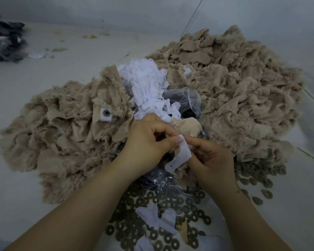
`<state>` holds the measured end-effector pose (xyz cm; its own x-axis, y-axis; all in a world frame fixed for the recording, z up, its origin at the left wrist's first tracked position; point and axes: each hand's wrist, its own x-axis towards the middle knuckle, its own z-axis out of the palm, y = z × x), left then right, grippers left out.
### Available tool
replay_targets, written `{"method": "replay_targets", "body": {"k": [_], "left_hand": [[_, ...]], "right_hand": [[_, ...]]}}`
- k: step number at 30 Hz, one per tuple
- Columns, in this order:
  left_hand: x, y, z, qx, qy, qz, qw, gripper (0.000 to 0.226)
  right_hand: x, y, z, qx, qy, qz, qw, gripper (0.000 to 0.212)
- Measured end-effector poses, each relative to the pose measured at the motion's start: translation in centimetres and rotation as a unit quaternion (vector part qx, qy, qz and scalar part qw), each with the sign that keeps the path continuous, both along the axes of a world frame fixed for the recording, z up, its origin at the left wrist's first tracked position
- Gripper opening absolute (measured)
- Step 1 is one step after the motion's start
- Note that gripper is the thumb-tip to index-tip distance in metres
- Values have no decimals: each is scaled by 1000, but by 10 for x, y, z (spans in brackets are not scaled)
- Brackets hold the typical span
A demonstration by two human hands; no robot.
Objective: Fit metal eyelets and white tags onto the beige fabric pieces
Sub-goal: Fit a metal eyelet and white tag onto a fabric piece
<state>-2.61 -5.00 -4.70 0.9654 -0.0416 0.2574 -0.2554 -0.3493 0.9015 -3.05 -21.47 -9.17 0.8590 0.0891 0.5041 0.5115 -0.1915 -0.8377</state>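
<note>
My left hand [149, 140] and my right hand [209, 160] meet at the centre of the view, both pinching a white tag [180, 156] with a small hole near its lower end. A beige fabric piece [187, 126] bunches behind the tag, between my fingers. Whether an eyelet sits under my fingers I cannot tell. Large heaps of beige fabric pieces lie to the left [62, 134] and right [234, 84]. A pile of white tags [147, 87] sits between them. Several metal eyelets [170, 205] are scattered on the floor near me.
One beige piece on the left heap carries a fitted white tag with an eyelet [105, 115]. A clear plastic bag [185, 100] lies behind my hands. Loose white tags [158, 220] lie among the eyelets. Dark cloth [4, 38] sits at far left on the pale floor [62, 48].
</note>
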Motion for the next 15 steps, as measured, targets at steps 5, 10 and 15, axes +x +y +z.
{"method": "replay_targets", "body": {"k": [5,10,15], "left_hand": [[5,5,3,10,-1,-32,999,14],[5,6,-1,-55,58,-48,996,15],[6,2,5,-118,26,6,993,15]], "right_hand": [[0,0,-1,0,0,0,1000,21],[1,0,-1,-7,13,-2,1000,20],[2,-2,-5,-24,28,-36,999,30]]}}
